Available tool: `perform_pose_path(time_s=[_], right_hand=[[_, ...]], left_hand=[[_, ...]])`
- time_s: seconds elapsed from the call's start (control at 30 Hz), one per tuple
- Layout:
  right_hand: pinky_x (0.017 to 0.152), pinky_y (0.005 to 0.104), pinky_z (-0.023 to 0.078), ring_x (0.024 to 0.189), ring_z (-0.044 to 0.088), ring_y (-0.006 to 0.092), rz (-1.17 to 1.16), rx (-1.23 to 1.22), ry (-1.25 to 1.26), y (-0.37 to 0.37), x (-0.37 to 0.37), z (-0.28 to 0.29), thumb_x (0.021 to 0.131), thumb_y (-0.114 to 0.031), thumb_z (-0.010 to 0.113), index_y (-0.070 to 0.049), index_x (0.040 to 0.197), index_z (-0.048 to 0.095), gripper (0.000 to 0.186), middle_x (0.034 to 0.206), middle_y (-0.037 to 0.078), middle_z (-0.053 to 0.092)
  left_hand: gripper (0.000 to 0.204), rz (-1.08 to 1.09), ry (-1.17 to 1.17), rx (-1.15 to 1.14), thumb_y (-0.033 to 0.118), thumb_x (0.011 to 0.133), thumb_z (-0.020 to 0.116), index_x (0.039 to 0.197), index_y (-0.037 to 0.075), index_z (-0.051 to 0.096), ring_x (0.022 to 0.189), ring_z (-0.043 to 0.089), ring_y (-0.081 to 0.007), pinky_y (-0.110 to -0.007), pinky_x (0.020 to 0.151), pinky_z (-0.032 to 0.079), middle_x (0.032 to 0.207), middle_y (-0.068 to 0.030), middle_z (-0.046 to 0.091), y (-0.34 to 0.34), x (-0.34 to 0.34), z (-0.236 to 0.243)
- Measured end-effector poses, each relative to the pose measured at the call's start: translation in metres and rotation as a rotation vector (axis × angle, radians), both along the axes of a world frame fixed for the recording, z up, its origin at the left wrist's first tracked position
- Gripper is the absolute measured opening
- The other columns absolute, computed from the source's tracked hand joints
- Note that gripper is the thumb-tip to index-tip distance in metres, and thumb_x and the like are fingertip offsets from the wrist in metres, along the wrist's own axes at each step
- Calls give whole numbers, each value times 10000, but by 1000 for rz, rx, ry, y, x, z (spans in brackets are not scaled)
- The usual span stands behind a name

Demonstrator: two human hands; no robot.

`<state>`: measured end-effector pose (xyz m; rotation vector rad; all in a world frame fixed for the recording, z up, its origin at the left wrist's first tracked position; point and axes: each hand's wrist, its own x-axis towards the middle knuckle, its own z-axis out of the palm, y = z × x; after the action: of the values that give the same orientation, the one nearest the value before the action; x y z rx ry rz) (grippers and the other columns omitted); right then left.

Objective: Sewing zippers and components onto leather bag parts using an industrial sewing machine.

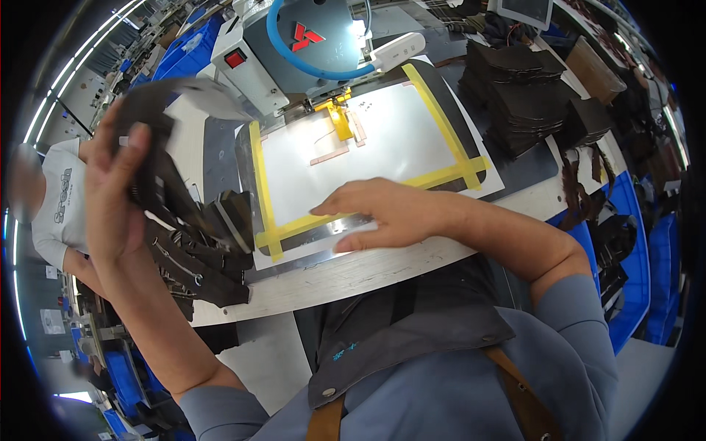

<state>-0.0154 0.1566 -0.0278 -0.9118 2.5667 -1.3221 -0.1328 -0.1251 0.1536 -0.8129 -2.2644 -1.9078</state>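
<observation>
My left hand [118, 184] is raised at the left of the machine, its fingers closed around a dark flat piece [151, 117] of fabric or leather. That piece is smeared by motion, so its exact kind is unclear. Just below it lies a heap of dark pieces with zips [209, 268] on the table's left edge. My right hand [386, 213] hovers, fingers apart and holding nothing, over the near edge of a white sheet [397, 136] framed with yellow tape. Beyond it stands a sewing machine [309, 44]; its yellow clamp [338, 121] sits over the sheet, near small tan strips [329, 156].
Stacked dark panels [515, 95] stand on the table's right side. A blue hose [283, 55] loops in front of the machine. Blue bins [625, 257] with dark scraps are at the right. At the far left is another person in a white shirt [59, 198].
</observation>
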Motion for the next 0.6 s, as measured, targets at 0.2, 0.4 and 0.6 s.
perform_pose_path(time_s=[0.2, 0.4, 0.6], right_hand=[[1129, 452, 422, 1344, 532, 354, 313, -635, -539, -44, -4, -4, 877, -575, 738, 34, 1562, 188, 1069, 1459, 265, 515], [694, 409, 643, 1076, 704, 314, 237, -949, -1023, -17, -2, -20, 1051, -574, 405, 45, 1425, 442, 724, 1285, 240, 610], [557, 295, 598, 778, 731, 186, -137, -547, -842, -3, -21, -28, 1068, -315, 507, 73, 1176, 587, 410, 1032, 149, 724]], left_hand=[[340, 320, -200, 587, 162, 965, 718, 1246, -7, 625, 1029, 684, -196, -342, 938, 556, 1139, -106, 709, -41, 3, -18], [399, 611, -67, 553, 10, 952, 662, 1304, -11, 475, 1030, 671, -244, -374, 906, 591, 1167, -140, 626, -63, -26, -138], [646, 633, 297, 15, 130, 953, 698, 1470, 41, 321, 1246, 548, -232, -398, 1000, 488, 1368, -159, 478, 16, 22, -188]])
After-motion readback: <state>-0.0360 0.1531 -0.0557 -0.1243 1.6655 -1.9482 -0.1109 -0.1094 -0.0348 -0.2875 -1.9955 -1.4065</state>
